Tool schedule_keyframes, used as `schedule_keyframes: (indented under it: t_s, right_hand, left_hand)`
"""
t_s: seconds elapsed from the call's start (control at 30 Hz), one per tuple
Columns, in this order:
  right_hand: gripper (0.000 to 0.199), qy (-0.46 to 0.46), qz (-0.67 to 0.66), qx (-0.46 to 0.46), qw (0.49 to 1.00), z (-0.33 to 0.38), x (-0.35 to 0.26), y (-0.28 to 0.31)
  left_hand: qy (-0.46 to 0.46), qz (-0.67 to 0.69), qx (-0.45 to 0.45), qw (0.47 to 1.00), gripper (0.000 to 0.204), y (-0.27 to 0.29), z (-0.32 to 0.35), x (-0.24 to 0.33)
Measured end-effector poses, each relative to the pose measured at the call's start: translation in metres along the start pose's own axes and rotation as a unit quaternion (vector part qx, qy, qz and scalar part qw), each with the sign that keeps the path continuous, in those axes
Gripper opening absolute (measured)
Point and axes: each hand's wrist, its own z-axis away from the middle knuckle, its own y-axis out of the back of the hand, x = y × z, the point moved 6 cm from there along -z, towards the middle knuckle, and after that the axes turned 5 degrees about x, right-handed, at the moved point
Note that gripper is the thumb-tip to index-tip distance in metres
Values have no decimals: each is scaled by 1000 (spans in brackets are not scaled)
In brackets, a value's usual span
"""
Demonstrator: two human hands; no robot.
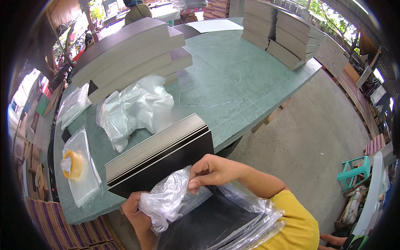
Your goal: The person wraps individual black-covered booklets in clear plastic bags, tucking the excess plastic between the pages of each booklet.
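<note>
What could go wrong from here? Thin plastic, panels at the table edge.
1. The clear plastic is thin and bunched between the left hand and right hand; it might tear or crease if pulled hard.
2. The upright row of black-faced panels stands near the edge of the green table, close to both hands; a bump could tip some.

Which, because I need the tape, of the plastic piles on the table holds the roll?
The nearer flat pile: the yellow tape roll lies on it. The farther flat pile and the crumpled heap have none.
</note>
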Motion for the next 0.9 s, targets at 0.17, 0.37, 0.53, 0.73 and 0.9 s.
schedule_keyframes:
  t_s: [0.17, 0.37, 0.53, 0.73, 0.9]
  right_hand:
    - [29, 49, 46, 100, 993, 1, -3, 20]
    - [41, 46, 116, -55, 991, -6, 20, -10]
    - [19, 77, -3, 24, 997, -8, 0, 7]
    - [21, 31, -21, 131, 991, -15, 1, -3]
    - [21, -27, 17, 127, 991, -7, 18, 17]
  left_hand:
    - [146, 92, 78, 982, 12, 8, 10, -2]
    - [30, 69, 31, 997, 12, 8, 11, -14]
    - [86, 76, 18, 993, 16, 6, 8, -10]
    - [-35, -121, 3, 992, 33, 26, 15, -40]
    - [83, 54, 18, 995, 30, 19, 9, -46]
